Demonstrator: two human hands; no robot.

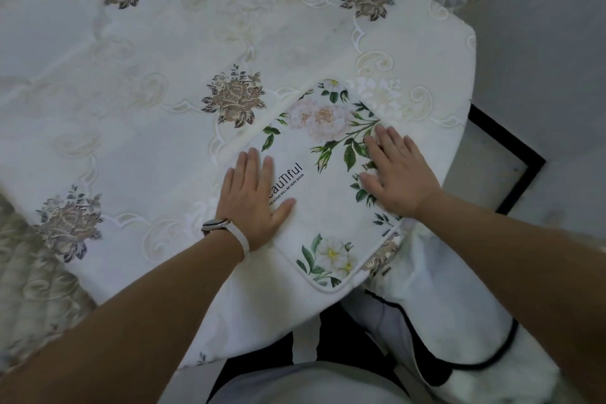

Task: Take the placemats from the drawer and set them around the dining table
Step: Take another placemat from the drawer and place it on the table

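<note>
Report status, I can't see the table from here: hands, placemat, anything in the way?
Left hand and right hand open, flat on placemat. Placemat lies on tablecloth near table corner. Nothing in the way.

A placemat [328,193] lies flat on the table [147,128] near its right corner, turned at an angle to the table edge, one corner reaching the near edge. The left hand [252,198] rests on the placemat's left edge, and the right hand [398,175] rests on its right side. A cushioned chair [459,321] stands below the corner.
</note>
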